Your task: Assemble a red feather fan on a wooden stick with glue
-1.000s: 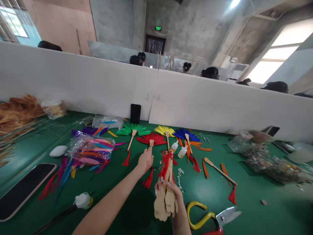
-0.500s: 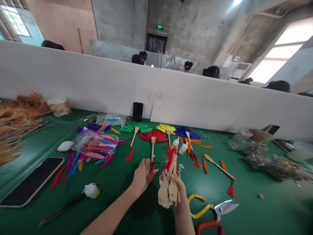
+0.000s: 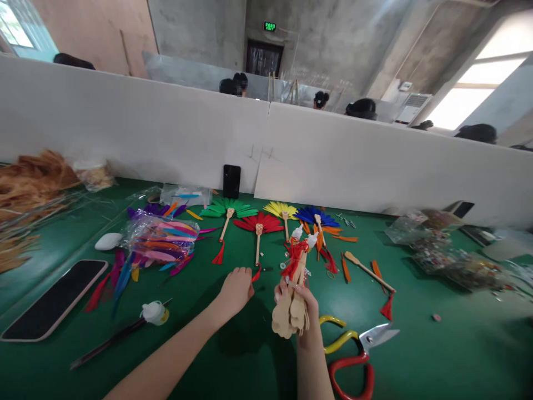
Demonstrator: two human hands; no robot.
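Observation:
My right hand [image 3: 306, 303] is closed round a bundle of flat wooden fan handles [image 3: 287, 316], their scalloped ends towards me and red tassels [image 3: 296, 256] at the far end. My left hand [image 3: 236, 290] has its fingers curled at the red tassel [image 3: 257, 273] of the red feather fan [image 3: 259, 224]; the tassel runs into its fingertips, and its tip is hidden. Around this fan lie a green feather fan [image 3: 229, 209], a yellow one [image 3: 281, 210] and a blue one [image 3: 318, 215]. White-capped glue bottles [image 3: 297, 233] stand behind the bundle, partly covered.
Yellow-and-red-handled shears [image 3: 364, 347] lie right of my right arm. A single handle [image 3: 368, 270] lies beyond them. Bagged coloured feathers [image 3: 162, 241], a large phone [image 3: 54, 300] and a glue bottle [image 3: 156, 313] are leftward. A white partition [image 3: 187, 133] closes the back.
My left hand's fingers have curled in on the red fan's tassel, which is now bent towards the hand. The right hand keeps the bundle. The camera view has tilted slightly down.

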